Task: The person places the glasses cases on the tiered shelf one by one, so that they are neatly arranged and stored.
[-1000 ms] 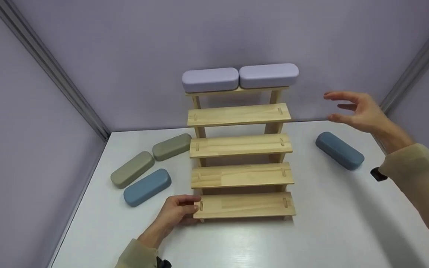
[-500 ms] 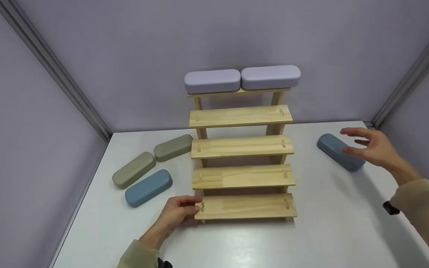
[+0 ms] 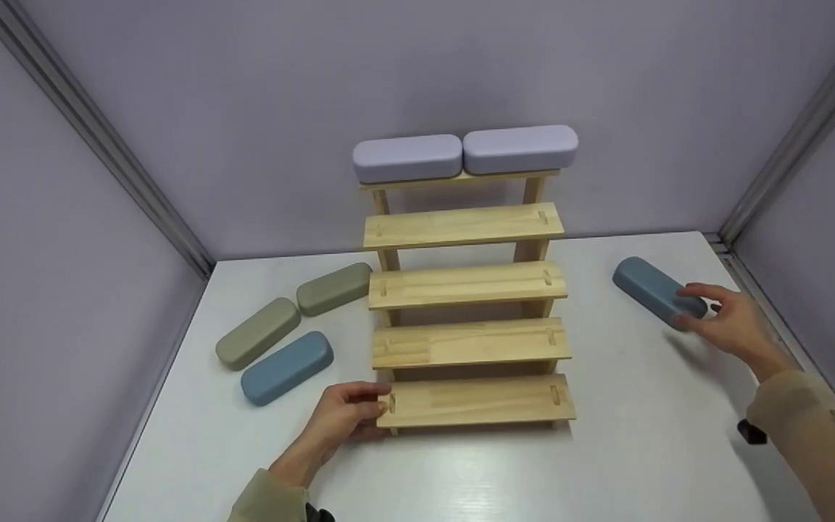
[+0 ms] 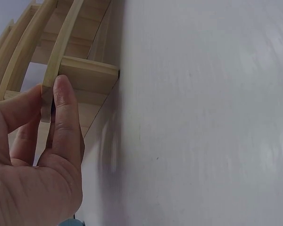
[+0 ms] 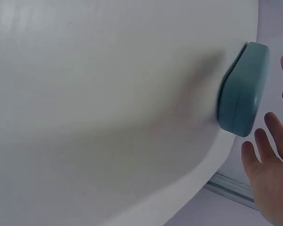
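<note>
A wooden tiered stand with several steps rises in the middle of the head view. My left hand pinches the left end of its lowest step; in the left wrist view the board's edge lies between thumb and fingers. On the right of the table lies a blue rounded case, like a glasses case. My right hand reaches over its near end, thumb and index finger spread to either side. Seen from the right wrist, the spread fingers stand just off the blue case.
Two lilac cases sit side by side on the top step. Left of the stand, two olive-green cases and another blue case lie on the white table. Pale panels enclose the back and sides.
My right hand has come down from above the table's back right to the near end of the right-hand blue case. The left hand keeps its hold on the lowest step.
</note>
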`<state>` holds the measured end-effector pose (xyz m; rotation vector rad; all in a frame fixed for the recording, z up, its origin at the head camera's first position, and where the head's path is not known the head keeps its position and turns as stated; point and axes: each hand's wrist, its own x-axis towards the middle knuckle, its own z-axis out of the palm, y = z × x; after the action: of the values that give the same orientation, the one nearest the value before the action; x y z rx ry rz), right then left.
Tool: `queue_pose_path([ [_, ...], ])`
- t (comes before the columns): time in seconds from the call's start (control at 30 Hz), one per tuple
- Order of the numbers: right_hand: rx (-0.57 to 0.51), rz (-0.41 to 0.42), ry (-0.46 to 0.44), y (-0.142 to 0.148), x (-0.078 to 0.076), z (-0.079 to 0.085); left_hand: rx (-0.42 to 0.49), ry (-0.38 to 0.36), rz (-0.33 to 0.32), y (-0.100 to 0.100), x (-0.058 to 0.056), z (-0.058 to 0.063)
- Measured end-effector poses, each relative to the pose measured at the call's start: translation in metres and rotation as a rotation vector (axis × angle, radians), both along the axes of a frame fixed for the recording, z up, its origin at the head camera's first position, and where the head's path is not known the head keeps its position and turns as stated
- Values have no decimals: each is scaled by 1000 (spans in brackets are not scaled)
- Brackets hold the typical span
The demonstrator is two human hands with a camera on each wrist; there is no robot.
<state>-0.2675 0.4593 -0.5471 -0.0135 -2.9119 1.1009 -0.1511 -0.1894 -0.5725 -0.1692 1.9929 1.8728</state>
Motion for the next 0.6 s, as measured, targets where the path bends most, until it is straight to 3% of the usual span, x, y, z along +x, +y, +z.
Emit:
queue_pose_path([
  [0.6, -1, -98, -32, -4, -10, -21, 21, -47, 14, 1, 0, 1],
])
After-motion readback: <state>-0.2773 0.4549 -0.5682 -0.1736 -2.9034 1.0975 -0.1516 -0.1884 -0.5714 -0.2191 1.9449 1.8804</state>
